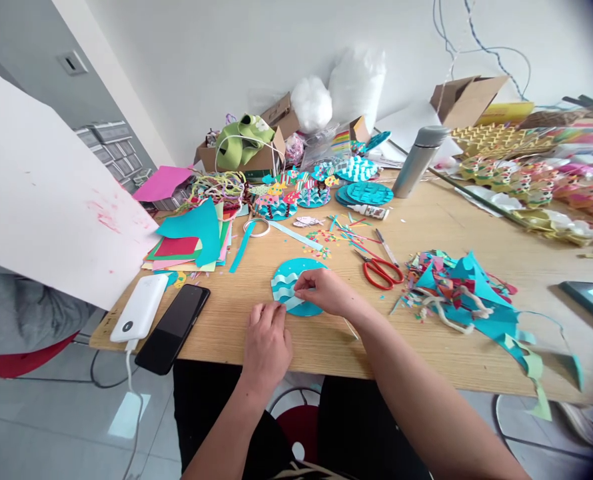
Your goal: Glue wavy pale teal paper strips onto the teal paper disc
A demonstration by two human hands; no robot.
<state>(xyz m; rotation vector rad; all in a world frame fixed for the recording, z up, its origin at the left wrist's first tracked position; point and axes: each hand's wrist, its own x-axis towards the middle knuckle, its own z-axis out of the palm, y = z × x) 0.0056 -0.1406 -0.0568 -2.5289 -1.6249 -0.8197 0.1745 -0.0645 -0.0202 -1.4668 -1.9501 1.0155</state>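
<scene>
Through the head camera, the only view I have, I look down past two forearms at a wooden table (221,337). The turquoise disc (296,266) lies flat near the table's front edge, directly before the person, with pale wavy strips (282,291) across its left part.

I see the left hand (266,337) palm down on the table, fingers stretched out side by side, their tips at the disc's near-left rim. The right hand (324,291) comes over the disc from the right, thumb and forefinger brought together above the wavy strips; I cannot tell whether they pinch paper or merely press on it.

Just right of the disc I have the red-handled scissors (368,263), with a slim pen-like tool (387,248) beside them and a heap of paper scraps (481,297) farther right. Beyond the disc lie tiny coloured paper bits (321,239), a pale blue strip (296,237), a darker blue strip (242,248) and a roll of tape (257,235). Behind these I make out fish-decorated pieces (279,208), stacked discs (370,193) and a metal flask (419,163). On the left are a paper stack (204,230), a black phone (173,329) and a white power bank (140,307).
</scene>
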